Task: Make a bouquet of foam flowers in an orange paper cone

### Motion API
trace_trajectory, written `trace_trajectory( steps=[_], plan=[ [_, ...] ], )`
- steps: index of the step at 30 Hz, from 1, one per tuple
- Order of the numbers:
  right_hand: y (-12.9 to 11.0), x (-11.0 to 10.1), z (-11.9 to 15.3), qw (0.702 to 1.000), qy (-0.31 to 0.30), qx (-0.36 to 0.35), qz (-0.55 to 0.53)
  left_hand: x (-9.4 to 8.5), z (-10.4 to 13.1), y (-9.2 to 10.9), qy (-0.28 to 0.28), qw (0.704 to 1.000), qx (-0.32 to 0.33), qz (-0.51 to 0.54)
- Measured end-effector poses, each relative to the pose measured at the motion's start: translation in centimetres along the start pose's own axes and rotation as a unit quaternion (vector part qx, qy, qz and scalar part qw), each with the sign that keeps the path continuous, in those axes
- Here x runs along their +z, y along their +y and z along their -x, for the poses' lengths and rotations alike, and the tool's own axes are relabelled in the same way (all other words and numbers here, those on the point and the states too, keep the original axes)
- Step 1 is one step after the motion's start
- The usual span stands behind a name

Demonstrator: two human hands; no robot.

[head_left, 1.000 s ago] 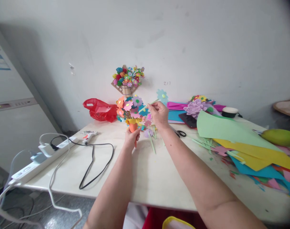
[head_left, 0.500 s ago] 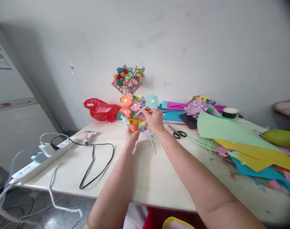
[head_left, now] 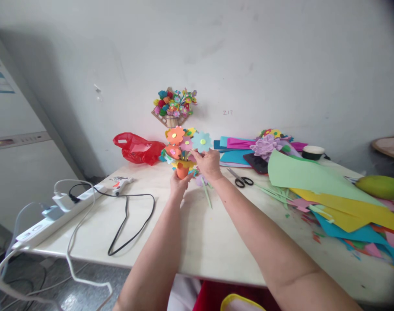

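My left hand (head_left: pixel 179 183) is closed around a small orange flower pot (head_left: pixel 183 171) with a yellow scalloped rim. Craft flowers in orange, pink and yellow stand in the pot, among them an orange flower (head_left: pixel 175 135) at the top. In my right hand (head_left: pixel 207 164), thumb and fingers pinch the thin stem of a light blue flower (head_left: pixel 201 141) with a yellow-green centre. Its head leans beside the other blooms, and its stem end is hard to see among them. A purple flower (head_left: pixel 201 179) with a green stem lies behind the pot on the table.
Black-handled scissors (head_left: pixel 244 181) lie right of my right hand. Coloured sheets (head_left: pixel 313 181) and scraps cover the table's right side. A glue gun (head_left: pixel 122 185), its black cord and a power strip (head_left: pixel 59 216) are on the left. Behind sits a red plastic bag (head_left: pixel 138 149).
My right hand has brought the light blue flower left and slightly down, closer to the other flowers. The pot has tilted or turned a little in my left hand.
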State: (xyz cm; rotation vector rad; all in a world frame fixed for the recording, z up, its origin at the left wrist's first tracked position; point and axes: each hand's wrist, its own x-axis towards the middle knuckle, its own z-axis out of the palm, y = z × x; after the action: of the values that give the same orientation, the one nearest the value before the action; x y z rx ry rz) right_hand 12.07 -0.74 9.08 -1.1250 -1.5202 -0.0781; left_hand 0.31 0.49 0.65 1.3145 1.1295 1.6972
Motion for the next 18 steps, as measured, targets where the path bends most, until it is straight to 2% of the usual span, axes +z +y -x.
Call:
trace_trajectory(
  steps=[6, 9, 11, 13, 15, 17, 18],
  plan=[
    [0.0, -1.1, -1.1, 0.99, 0.006, 0.014, -0.142, -0.1, -0.2, -0.3, 0.015, 1.0, -0.001, 0.0],
    [1.5, -1.7, -2.2, 0.976, 0.042, 0.06, -0.204, -0.4, -0.6, -0.6, 0.052, 0.999, -0.013, -0.006],
    [3.3, -1.8, -2.8, 0.975, 0.051, 0.109, -0.185, -0.5, -0.8, -0.8, 0.077, 0.997, -0.022, -0.015],
    [5.6, -1.7, -2.9, 0.98, 0.014, 0.168, -0.107, -0.7, -1.0, -0.9, 0.093, 0.995, -0.031, -0.022],
    [7.9, -1.3, -2.5, 0.973, -0.075, 0.216, -0.012, -0.7, -1.0, -0.9, 0.101, 0.994, -0.032, -0.023],
    [9.8, -0.7, -1.6, 0.955, -0.182, 0.223, 0.068, -0.7, -1.0, -0.9, 0.102, 0.994, -0.028, -0.025],
    [10.6, -0.4, -1.1, 0.951, -0.202, 0.215, 0.091, -0.7, -1.0, -0.9, 0.102, 0.994, -0.024, -0.027]
  ],
)
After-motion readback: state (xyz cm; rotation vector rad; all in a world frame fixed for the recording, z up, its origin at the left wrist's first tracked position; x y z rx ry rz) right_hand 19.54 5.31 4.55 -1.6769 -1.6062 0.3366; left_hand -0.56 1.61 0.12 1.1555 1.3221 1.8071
